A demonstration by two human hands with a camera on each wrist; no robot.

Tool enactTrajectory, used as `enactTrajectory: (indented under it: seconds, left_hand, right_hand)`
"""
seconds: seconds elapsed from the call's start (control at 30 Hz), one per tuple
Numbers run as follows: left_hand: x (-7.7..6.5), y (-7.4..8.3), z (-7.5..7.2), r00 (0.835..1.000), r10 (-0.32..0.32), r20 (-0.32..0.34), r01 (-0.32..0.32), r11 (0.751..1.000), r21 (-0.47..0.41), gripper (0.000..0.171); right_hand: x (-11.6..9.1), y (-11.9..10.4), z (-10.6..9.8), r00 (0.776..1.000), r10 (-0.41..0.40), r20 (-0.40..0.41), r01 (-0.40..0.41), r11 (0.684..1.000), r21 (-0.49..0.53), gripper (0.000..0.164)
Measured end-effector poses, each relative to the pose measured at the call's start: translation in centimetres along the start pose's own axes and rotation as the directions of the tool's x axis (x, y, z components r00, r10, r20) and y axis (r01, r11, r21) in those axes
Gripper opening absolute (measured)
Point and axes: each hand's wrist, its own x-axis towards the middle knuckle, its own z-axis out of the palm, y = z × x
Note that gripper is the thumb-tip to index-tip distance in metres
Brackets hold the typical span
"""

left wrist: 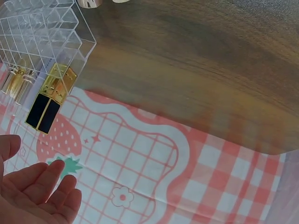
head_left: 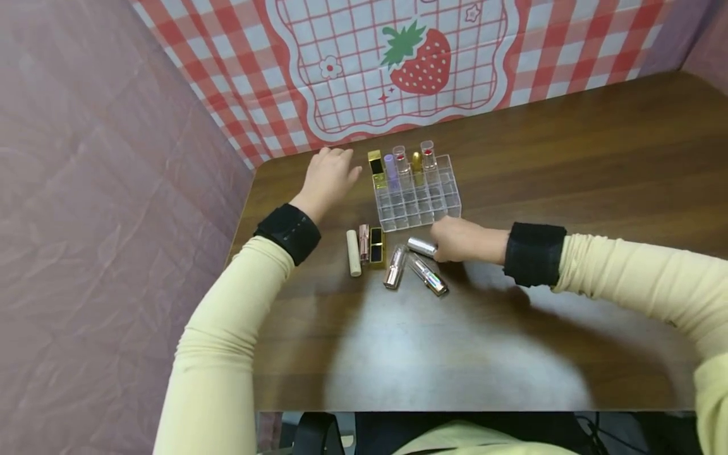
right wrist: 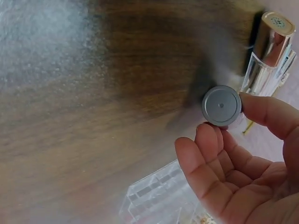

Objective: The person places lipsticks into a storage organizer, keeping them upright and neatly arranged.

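Note:
My right hand [head_left: 463,240] pinches a silver lipstick tube [head_left: 422,247] between thumb and fingertips, low over the table at the front of the clear organizer [head_left: 418,208]. In the right wrist view the tube's round grey end [right wrist: 222,106] faces the camera. Left of the organizer's back corner, my left hand [head_left: 330,177] holds nothing, its fingers loosely bent in the left wrist view. Standing in the organizer's back row are a black-and-gold lipstick [head_left: 375,162], a lilac tube [head_left: 390,166], a gold lipstick [head_left: 417,162] and two clear-capped lipsticks with red inside.
Before the organizer lie a cream tube [head_left: 353,253], a rose-gold lipstick [head_left: 364,243], another black-and-gold lipstick [head_left: 376,245] and two shiny lipsticks, one slanted [head_left: 428,275]. A checked strawberry cloth [head_left: 341,82] hangs behind the wooden table [head_left: 569,158].

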Motion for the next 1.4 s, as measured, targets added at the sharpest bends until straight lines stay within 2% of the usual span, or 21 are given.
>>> enactTrajectory:
  seconds: [0.2, 0.3, 0.37, 0.47, 0.57, 0.67, 0.77, 0.93, 1.03, 1.2, 1.4]
  left_hand:
    - [0.3, 1.0, 0.0, 0.995, 0.085, -0.046, -0.085, 0.996, -0.013, 0.04]
    - [0.3, 1.9, -0.2, 0.985, 0.169, -0.041, -0.17, 0.984, -0.046, 0.04]
    - [0.4, 2.4, -0.3, 0.97, 0.241, -0.024, -0.242, 0.968, -0.061, 0.04]
    - [0.4, 3.2, -0.3, 0.937, 0.349, 0.026, -0.346, 0.935, -0.075, 0.039]
    - [0.5, 4.0, -0.3, 0.906, 0.41, 0.104, -0.4, 0.91, -0.107, 0.039]
    - [0.5, 4.8, -0.3, 0.879, 0.448, 0.166, -0.427, 0.892, -0.148, 0.035]
    - [0.6, 5.4, -0.1, 0.859, 0.48, 0.179, -0.451, 0.874, -0.182, 0.027]
    - [0.8, 5.8, 0.3, 0.86, 0.479, 0.177, -0.453, 0.876, -0.168, 0.023]
    - [1.1, 6.0, 0.1, 0.866, 0.464, 0.186, -0.444, 0.885, -0.141, 0.024]
    - [1.9, 6.1, -0.7, 0.885, 0.431, 0.177, -0.418, 0.902, -0.105, 0.021]
    - [3.9, 6.9, -1.4, 0.917, 0.386, 0.102, -0.372, 0.918, -0.139, 0.022]
  right_hand:
    - [-0.2, 0.9, 0.4, 0.999, -0.016, -0.032, 0.017, 1.0, 0.022, 0.032]
    - [-0.2, 1.4, -0.4, 0.999, -0.02, -0.033, 0.021, 0.999, 0.034, 0.032]
    - [-0.1, 1.6, -1.5, 0.999, -0.028, -0.047, 0.03, 0.999, 0.032, 0.031]
    - [0.0, 1.7, -3.9, 0.997, -0.035, -0.065, 0.035, 0.999, 0.006, 0.027]
    - [0.2, 1.5, -6.4, 0.997, -0.032, -0.066, 0.029, 0.998, -0.05, 0.015]
    - [0.5, 1.3, -8.1, 0.998, -0.033, -0.053, 0.027, 0.994, -0.108, 0.009]
    - [0.6, 1.1, -8.9, 0.998, -0.04, -0.051, 0.033, 0.991, -0.131, 0.008]
    - [0.6, 1.1, -9.0, 0.998, -0.048, -0.049, 0.042, 0.992, -0.122, 0.007]
    - [0.4, 1.7, -9.0, 0.999, -0.02, -0.04, 0.017, 0.996, -0.086, 0.01]
    - [-0.2, 3.1, -9.2, 0.998, 0.005, -0.056, -0.009, 0.998, -0.064, 0.014]
    - [-1.4, 5.0, -8.7, 0.997, -0.033, -0.063, 0.029, 0.997, -0.073, 0.014]
